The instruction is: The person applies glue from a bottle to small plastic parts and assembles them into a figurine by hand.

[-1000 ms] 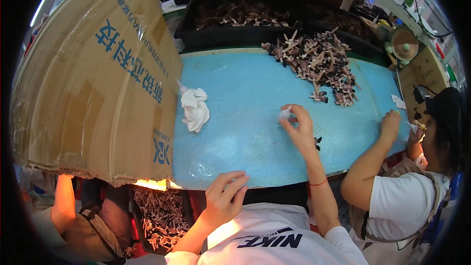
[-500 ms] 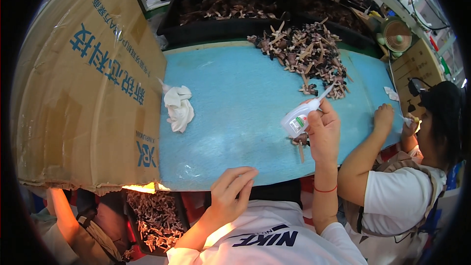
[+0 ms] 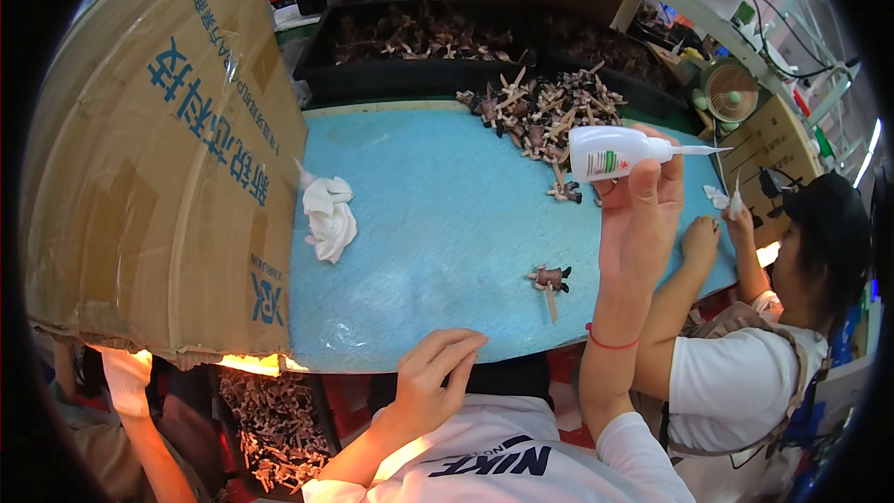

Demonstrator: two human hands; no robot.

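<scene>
My right hand [image 3: 643,205] is raised over the right half of the blue work surface, its fingers closed round a small white squeeze bottle [image 3: 605,155]. The bottle lies nearly level, with its long thin nozzle pointing right. Below and left of that hand, a small brown figure [image 3: 549,279] with dark legs and a tan stick-like part lies on the blue mat [image 3: 419,214]. My left hand [image 3: 433,377] rests by the near edge of the mat, fingers loosely stretched and thumb apart, holding nothing. A pile of similar small figures [image 3: 549,112] is heaped at the far side, partly behind the bottle.
A tall cardboard box [image 3: 158,168] walls off the left side. Crumpled white tissue [image 3: 329,219] lies near it. Black trays of brown parts [image 3: 410,47] line the back; another tray [image 3: 275,428] sits below the near edge. A co-worker [image 3: 754,363] sits at right, near a small fan [image 3: 729,91].
My right hand has risen away from the mat, and the bottle has turned from slanting up to nearly level. The single figure now shows fully. My left hand has barely moved.
</scene>
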